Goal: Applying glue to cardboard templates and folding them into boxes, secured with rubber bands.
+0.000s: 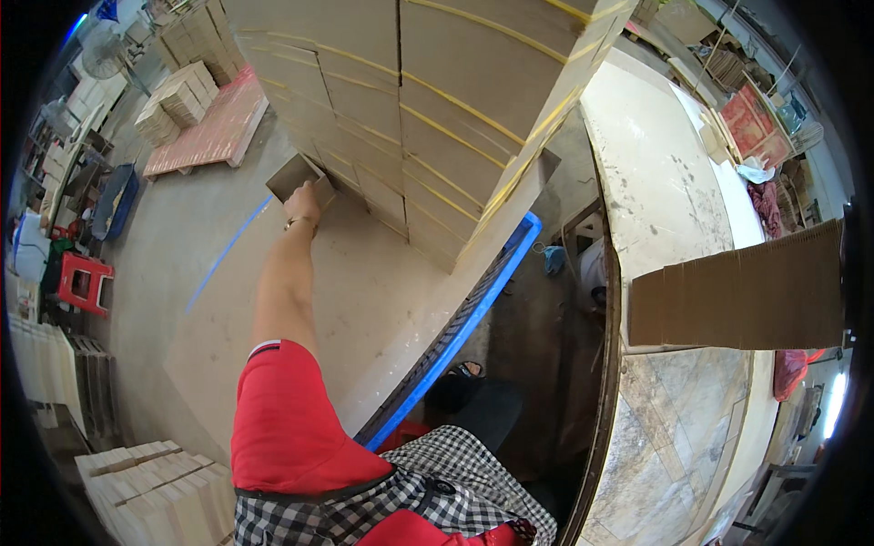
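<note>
My left hand [303, 202], with a bracelet at the wrist, reaches far forward and is closed on the upper edge of a small brown cardboard box [289, 175]. The box sits against the far left end of a tall stack of brown cartons [364, 118] with yellow lines along their edges. Under the stack lies a broad brown sheet [273, 364], resting over a blue plastic pallet [496, 296]. My right hand is out of view.
A worktable [660, 182] runs along the right, with a brown corrugated carton [737, 296] on it. At the far left stand a pallet with a reddish top [218, 127], a red stool [85, 282] and a blue tub [116, 202]. Stacked pale boards [159, 496] are at lower left.
</note>
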{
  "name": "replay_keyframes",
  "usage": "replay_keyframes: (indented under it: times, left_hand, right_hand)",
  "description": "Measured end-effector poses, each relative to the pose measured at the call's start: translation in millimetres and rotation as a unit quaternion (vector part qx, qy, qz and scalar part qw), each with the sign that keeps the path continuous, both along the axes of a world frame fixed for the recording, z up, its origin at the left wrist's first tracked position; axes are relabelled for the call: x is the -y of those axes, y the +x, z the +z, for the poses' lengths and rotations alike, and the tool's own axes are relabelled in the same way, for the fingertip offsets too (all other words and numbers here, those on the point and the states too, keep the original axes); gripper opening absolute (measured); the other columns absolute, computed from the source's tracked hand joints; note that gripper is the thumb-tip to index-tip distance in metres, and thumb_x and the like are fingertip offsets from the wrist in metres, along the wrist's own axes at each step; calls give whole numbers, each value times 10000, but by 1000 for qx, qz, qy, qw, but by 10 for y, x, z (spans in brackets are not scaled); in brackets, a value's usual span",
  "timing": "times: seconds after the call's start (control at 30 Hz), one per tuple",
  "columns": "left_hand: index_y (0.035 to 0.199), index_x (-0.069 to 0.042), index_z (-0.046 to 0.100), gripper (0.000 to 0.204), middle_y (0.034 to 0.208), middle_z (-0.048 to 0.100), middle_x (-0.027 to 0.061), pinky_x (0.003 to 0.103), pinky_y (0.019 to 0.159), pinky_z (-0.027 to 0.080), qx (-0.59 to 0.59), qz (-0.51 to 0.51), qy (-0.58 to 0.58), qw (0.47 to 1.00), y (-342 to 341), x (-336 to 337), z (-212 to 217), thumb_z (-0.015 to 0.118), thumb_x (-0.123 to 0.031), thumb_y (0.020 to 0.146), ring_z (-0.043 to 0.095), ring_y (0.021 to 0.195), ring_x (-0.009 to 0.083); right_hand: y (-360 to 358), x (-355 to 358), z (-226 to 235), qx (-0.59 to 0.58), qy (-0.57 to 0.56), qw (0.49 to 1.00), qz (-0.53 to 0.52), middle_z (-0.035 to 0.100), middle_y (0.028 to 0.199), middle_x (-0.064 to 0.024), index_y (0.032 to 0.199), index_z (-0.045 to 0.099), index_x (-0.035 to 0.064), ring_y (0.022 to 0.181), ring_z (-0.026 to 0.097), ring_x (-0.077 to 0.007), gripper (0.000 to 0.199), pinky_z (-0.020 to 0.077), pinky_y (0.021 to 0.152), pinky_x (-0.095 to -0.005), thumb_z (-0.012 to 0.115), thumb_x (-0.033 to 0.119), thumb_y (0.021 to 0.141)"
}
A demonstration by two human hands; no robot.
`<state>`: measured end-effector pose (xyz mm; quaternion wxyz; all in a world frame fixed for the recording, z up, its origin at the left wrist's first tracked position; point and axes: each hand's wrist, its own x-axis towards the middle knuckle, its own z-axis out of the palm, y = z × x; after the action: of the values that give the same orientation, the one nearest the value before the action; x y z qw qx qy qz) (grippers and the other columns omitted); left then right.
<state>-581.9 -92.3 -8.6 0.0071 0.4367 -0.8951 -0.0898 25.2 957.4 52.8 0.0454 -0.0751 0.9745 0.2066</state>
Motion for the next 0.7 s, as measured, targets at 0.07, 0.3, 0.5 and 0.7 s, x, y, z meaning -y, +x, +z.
replay_keyframes:
  times: [0.07, 0.3, 0.5, 0.7]
  left_hand:
    - [1076, -95, 558, 220, 1061, 641, 170, 456, 847, 475, -12, -9, -35, 999, -136, 3, 272, 420, -125, 908, 612, 1019, 345]
    - [1065, -89, 560, 211, 1062, 642, 161, 461, 848, 471, -25, 1, -37, 999, -10, 72, -102, 432, -117, 899, 612, 1016, 336]
    - [1125, -24, 591, 322, 1155, 562, 203, 485, 954, 375, -250, -148, -250, 923, 26, -567, 156, 549, -118, 820, 492, 1100, 399]
    - [920, -36, 629, 110, 825, 641, 143, 402, 743, 504, -415, -461, 203, 758, 585, -2798, 1547, 562, -46, 833, 620, 796, 360]
  right_hand:
    - [-15, 357, -331, -9, -25, 1000, -6, 222, 1465, -279, 1413, 310, 9, 1346, 213, -461, 835, 227, 1074, -561, 629, 488, 807]
    - [-137, 56, -98, 29, 23, 999, 20, 241, 1456, -280, 1408, 316, 1, 1340, 234, -452, 820, 239, 1072, -551, 624, 482, 819]
    - [-1854, 2347, 1348, 4, -97, 977, -191, 315, 1438, -246, 1379, 375, 16, 1318, 308, -432, 773, 320, 1032, -549, 663, 458, 813]
    - [-1933, 2264, 1398, -48, -210, 960, -178, 343, 1402, -266, 1316, 442, 25, 1312, 306, -453, 798, 183, 1075, -583, 657, 506, 717]
